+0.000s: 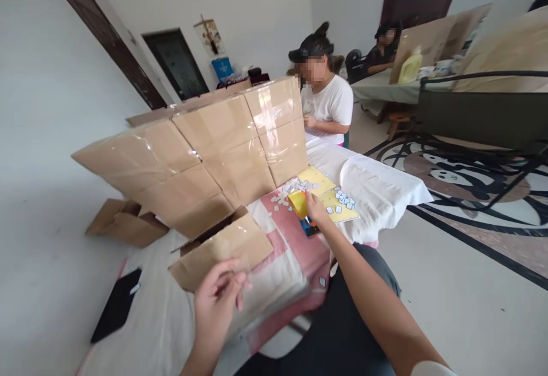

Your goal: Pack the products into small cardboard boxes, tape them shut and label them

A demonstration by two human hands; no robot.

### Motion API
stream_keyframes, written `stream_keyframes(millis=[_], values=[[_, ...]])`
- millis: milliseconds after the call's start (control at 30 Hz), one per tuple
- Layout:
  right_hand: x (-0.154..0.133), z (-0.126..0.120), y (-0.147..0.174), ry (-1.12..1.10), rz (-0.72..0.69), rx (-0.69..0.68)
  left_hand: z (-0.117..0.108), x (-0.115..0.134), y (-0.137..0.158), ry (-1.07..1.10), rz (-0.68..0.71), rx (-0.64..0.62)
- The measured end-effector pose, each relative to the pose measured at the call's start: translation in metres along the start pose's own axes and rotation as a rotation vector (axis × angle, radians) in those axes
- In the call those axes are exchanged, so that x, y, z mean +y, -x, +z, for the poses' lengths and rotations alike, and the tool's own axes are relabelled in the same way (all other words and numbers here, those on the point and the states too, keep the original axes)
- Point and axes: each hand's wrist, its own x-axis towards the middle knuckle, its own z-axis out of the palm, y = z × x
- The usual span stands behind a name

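Note:
My right hand [315, 209] reaches over the table, its fingers closed around a small yellow piece with an orange edge [297, 203]; its exact kind is unclear. Just below that hand lies a blue and black item [309, 227]. Small white pieces [295, 189] are heaped beside the hand, and blue-edged ones [345, 199] lie on a yellow sheet [327, 181]. My left hand [218, 296] is raised in front of an open cardboard box [222, 250], with curled fingers and thumb drawn together. Blur hides whether anything small is pinched there.
A wall of taped cardboard boxes [222, 142] runs along the table. Someone in a white shirt [329, 108] sits beyond its right end. A black flat object [117, 304] lies at left on the cloth [158, 319]. One loose piece [322, 281] lies near the table edge.

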Motion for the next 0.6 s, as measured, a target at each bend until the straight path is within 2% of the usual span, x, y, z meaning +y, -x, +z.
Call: stream_keyframes(millis=[67, 133, 167, 200, 267, 333, 400, 500, 600], values=[[-0.005, -0.008, 0.010, 0.026, -0.038, 0.091, -0.004, 0.006, -0.003, 0.030, -0.008, 0.040], [-0.019, -0.015, 0.026, -0.001, -0.213, 0.186, -0.005, 0.012, -0.004, 0.046, -0.006, 0.059], [-0.028, -0.017, 0.036, -0.045, -0.332, 0.192, -0.004, 0.014, -0.004, 0.049, 0.003, 0.064], [-0.038, -0.018, 0.047, -0.108, -0.451, 0.148, -0.003, 0.015, -0.005, 0.046, 0.015, 0.067], [-0.057, -0.015, 0.072, -0.255, -0.607, -0.079, 0.002, 0.015, -0.005, 0.028, 0.043, 0.067], [-0.071, -0.008, 0.097, -0.385, -0.648, -0.337, 0.010, 0.012, -0.004, 0.004, 0.058, 0.053], [-0.079, -0.001, 0.117, -0.471, -0.623, -0.479, 0.019, 0.005, -0.003, -0.024, 0.053, 0.018], [-0.081, 0.004, 0.132, -0.555, -0.554, -0.505, 0.030, -0.007, -0.002, -0.104, 0.071, -0.071], [-0.077, 0.001, 0.134, -0.580, -0.612, -0.487, 0.032, -0.018, -0.005, -0.240, 0.198, -0.091]])
